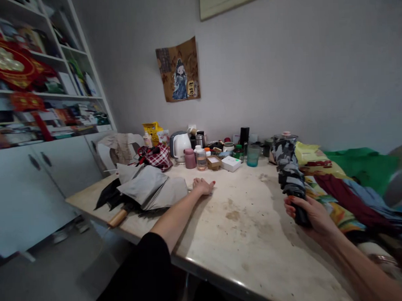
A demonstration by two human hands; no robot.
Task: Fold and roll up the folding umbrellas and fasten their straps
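My right hand [311, 215] grips the black handle of a folded grey camouflage umbrella [288, 169], which points away from me along the right side of the table [244, 228]. My left hand [204, 185] lies flat on the tabletop, fingers loosely spread, holding nothing. It rests just right of a loosely collapsed grey and black umbrella [146, 188] with a wooden handle [117, 218] near the table's left edge.
A pile of folded colourful umbrellas [349, 197] and green cloth [364, 163] fills the right side. Along the wall stand a white kettle [180, 146], jars, cups, a white box [231, 163] and a plaid bag [156, 156]. White cupboards and shelves [35, 109] stand at left.
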